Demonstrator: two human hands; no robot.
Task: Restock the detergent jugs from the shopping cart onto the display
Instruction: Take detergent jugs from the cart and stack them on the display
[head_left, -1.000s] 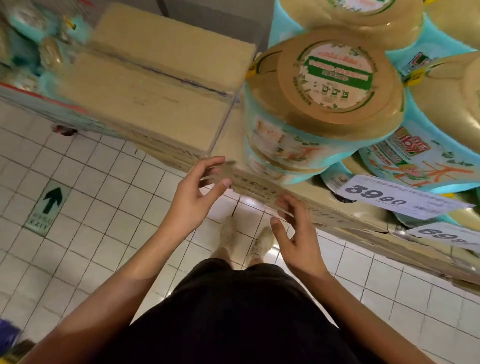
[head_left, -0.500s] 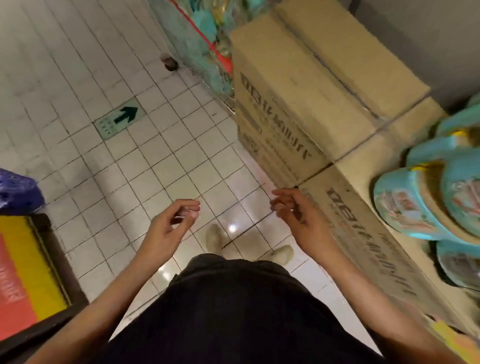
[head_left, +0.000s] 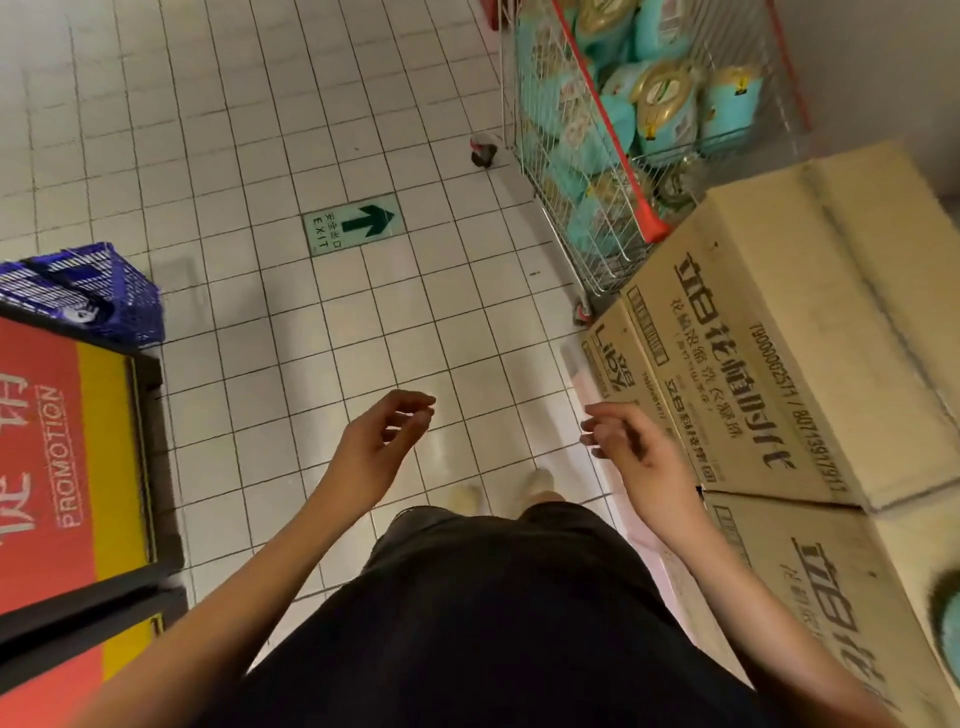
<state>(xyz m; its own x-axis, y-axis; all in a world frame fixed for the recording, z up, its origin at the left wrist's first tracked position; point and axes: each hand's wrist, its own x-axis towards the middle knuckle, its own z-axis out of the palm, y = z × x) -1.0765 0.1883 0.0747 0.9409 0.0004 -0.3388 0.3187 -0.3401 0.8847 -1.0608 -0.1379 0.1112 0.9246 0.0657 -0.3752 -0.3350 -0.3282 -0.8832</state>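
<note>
both hands hang empty over the floor tiles, left hand and right hand with fingers loosely curled; cardboard boxes beside the right; farther off, teal detergent jugs fill the shopping cart

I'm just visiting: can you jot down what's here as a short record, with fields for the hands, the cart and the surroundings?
Left hand: empty, loosely curled, over the tiled floor
Right hand: empty, loosely curled, next to the cardboard boxes
Shopping cart: ahead on the right, beyond the boxes, holding teal detergent jugs
Floor marking: green exit arrow sign on white tiles
Left side: blue basket and a red and yellow promotion sign
</note>
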